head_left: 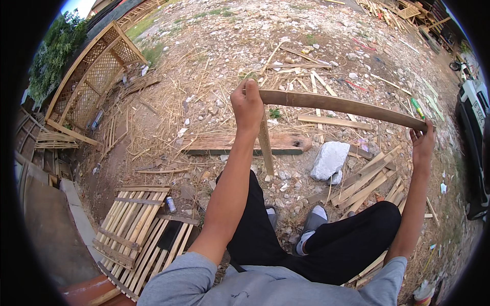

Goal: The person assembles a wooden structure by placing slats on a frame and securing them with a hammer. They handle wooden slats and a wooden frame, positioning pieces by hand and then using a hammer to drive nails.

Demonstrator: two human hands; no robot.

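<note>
I hold a long bamboo strip [342,106] out in front of me, level above my knees. My left hand [248,104] is fisted tight around its near end, and the same fist seems to grip a shorter stick [265,145] that hangs down toward the ground. My right hand [422,143] is half open, and only the fingertips steady the far end from below. That light hold is the weak point, I think: if the strip flexes or twists it could slide off my fingers and drop onto the white stone [329,160] or my foot. The split edge looks rough, so a slip could also leave splinters in my palm. The loose slats [365,178] and rubble underfoot give poor footing if I shift my weight.
</note>
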